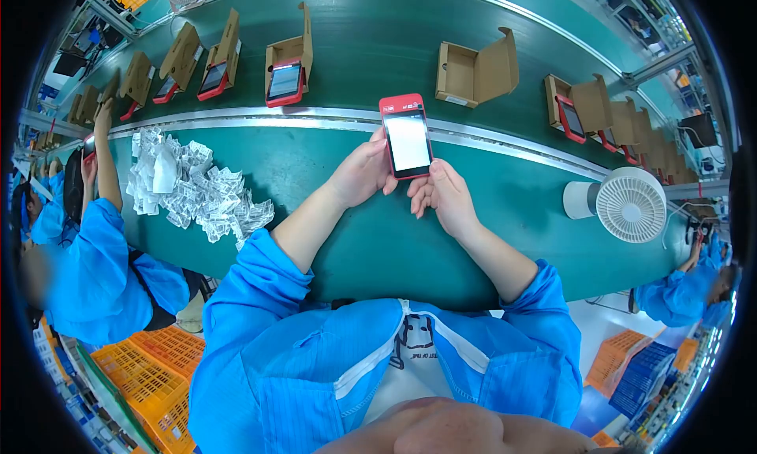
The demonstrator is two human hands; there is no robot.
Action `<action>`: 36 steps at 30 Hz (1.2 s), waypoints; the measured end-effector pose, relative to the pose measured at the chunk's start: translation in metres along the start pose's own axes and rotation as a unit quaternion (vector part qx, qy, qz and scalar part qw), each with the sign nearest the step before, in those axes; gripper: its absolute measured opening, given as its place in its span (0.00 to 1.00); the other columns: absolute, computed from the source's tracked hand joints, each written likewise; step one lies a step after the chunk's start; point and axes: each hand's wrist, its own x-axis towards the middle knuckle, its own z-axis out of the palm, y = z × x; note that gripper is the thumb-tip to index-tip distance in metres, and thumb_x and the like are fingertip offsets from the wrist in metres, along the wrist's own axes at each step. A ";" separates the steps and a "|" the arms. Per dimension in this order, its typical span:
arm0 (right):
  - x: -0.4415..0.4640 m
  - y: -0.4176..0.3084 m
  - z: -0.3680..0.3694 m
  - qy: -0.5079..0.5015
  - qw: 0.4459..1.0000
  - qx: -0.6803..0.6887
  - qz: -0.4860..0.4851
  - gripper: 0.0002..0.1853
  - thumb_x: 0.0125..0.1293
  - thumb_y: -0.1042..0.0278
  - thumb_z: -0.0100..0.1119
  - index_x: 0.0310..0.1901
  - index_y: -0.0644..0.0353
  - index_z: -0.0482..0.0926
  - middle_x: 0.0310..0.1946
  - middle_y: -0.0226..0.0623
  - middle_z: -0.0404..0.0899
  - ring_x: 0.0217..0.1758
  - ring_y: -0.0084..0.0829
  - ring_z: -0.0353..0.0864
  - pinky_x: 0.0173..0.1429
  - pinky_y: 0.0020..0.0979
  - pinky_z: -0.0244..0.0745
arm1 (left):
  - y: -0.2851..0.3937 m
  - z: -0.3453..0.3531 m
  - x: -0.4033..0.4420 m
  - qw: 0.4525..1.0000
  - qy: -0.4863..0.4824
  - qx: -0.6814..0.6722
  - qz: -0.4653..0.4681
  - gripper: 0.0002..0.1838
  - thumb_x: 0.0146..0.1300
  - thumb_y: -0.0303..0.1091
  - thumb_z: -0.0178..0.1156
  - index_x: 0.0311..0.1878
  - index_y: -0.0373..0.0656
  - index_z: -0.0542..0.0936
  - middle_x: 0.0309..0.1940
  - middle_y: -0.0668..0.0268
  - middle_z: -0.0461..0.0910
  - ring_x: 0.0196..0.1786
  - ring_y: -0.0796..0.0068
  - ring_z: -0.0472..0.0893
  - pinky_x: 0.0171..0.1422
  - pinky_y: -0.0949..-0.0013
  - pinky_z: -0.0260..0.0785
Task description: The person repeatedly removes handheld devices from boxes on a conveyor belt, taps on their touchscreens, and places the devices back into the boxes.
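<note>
A red handheld terminal (pixel 408 142) with a bright white screen is held upright over the near edge of the conveyor. My left hand (pixel 363 170) grips its left side, the thumb along the edge and fingers behind. At its lower right corner, my right hand (pixel 448 195) has its thumb against the case and its fingers curled below. Beyond the terminal an open cardboard box (pixel 465 79) stands on the green belt with nothing visible inside. To its left, another open box (pixel 303 44) has a red terminal (pixel 285 83) leaning at its front.
Crumpled white printed slips (pixel 189 186) are heaped on the green table at left. A white fan (pixel 631 205) stands at right. More boxes with red terminals (pixel 569 119) line the belt. A co-worker in blue (pixel 98 272) reaches toward the belt at left; orange crates (pixel 150 375) sit behind.
</note>
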 end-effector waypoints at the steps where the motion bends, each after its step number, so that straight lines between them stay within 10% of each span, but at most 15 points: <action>1: 0.001 -0.002 -0.001 0.006 0.999 0.030 -0.009 0.21 0.77 0.52 0.33 0.49 0.66 0.66 0.30 0.44 0.76 0.23 0.30 0.78 0.25 0.26 0.74 | -0.001 0.000 0.001 1.000 -0.001 -0.004 -0.007 0.38 0.65 0.58 0.46 0.73 0.52 0.48 0.66 0.58 0.62 0.61 0.66 0.72 0.31 0.77 0.69; 10: 0.068 -0.048 -0.081 0.165 0.981 0.036 -0.098 0.28 0.76 0.50 0.33 0.34 0.70 0.71 0.24 0.44 0.76 0.22 0.30 0.76 0.26 0.29 0.73 | -0.006 -0.002 0.001 0.999 -0.022 -0.004 -0.035 0.33 0.71 0.56 0.43 0.73 0.51 0.50 0.64 0.56 0.63 0.64 0.60 0.68 0.49 0.63 0.74; 17: 0.073 -0.047 -0.087 0.291 0.951 0.070 -0.078 0.28 0.75 0.45 0.35 0.43 0.69 0.68 0.25 0.44 0.76 0.21 0.31 0.75 0.23 0.30 0.72 | -0.002 0.001 0.001 0.998 0.013 -0.019 -0.061 0.31 0.72 0.51 0.45 0.70 0.44 0.54 0.59 0.58 0.67 0.61 0.63 0.71 0.57 0.57 0.71; 22: 0.002 -0.068 0.053 0.003 0.996 -0.083 -0.030 0.15 0.75 0.62 0.39 0.46 0.64 0.72 0.28 0.37 0.77 0.20 0.26 0.76 0.20 0.23 0.68 | -0.003 -0.002 0.001 0.998 0.017 -0.010 -0.054 0.29 0.70 0.41 0.51 0.68 0.39 0.56 0.57 0.57 0.69 0.58 0.65 0.73 0.58 0.59 0.71; 23: -0.025 -0.082 0.088 -0.093 0.955 -0.248 -0.136 0.11 0.73 0.68 0.41 0.46 0.64 0.73 0.33 0.39 0.78 0.24 0.27 0.77 0.26 0.23 0.72 | -0.006 -0.002 0.002 0.999 0.012 -0.008 -0.052 0.29 0.69 0.39 0.52 0.68 0.39 0.56 0.56 0.57 0.69 0.57 0.65 0.73 0.58 0.59 0.71; 25: -0.047 -0.106 0.128 -0.324 0.690 -0.444 -0.472 0.15 0.56 0.69 0.56 0.46 0.63 0.79 0.36 0.41 0.79 0.25 0.27 0.76 0.27 0.22 0.70 | -0.008 -0.003 0.003 0.996 0.030 -0.033 -0.076 0.27 0.70 0.39 0.51 0.67 0.39 0.58 0.56 0.56 0.70 0.59 0.64 0.73 0.60 0.60 0.71; 26: -0.057 -0.111 0.146 -0.300 0.671 -0.420 -0.532 0.15 0.53 0.67 0.58 0.42 0.62 0.81 0.35 0.39 0.79 0.25 0.25 0.75 0.24 0.24 0.68 | -0.008 -0.003 0.003 0.996 0.029 -0.027 -0.075 0.27 0.70 0.39 0.51 0.67 0.39 0.58 0.56 0.56 0.70 0.59 0.64 0.73 0.59 0.60 0.71; 31: -0.106 -0.092 0.198 -0.109 0.736 -0.424 -0.517 0.20 0.57 0.66 0.61 0.54 0.50 0.78 0.42 0.31 0.78 0.45 0.31 0.71 0.46 0.28 0.66 | -0.002 0.000 0.003 0.996 0.029 -0.004 -0.080 0.27 0.70 0.38 0.51 0.67 0.39 0.58 0.56 0.56 0.70 0.59 0.64 0.73 0.59 0.60 0.71; 36: -0.027 -0.107 0.182 -0.130 0.863 -0.359 -0.331 0.16 0.64 0.58 0.52 0.43 0.61 0.80 0.28 0.32 0.79 0.25 0.24 0.76 0.27 0.26 0.70 | -0.004 0.007 0.005 0.989 0.066 0.015 -0.133 0.27 0.70 0.38 0.51 0.67 0.39 0.58 0.56 0.57 0.71 0.59 0.64 0.73 0.59 0.60 0.71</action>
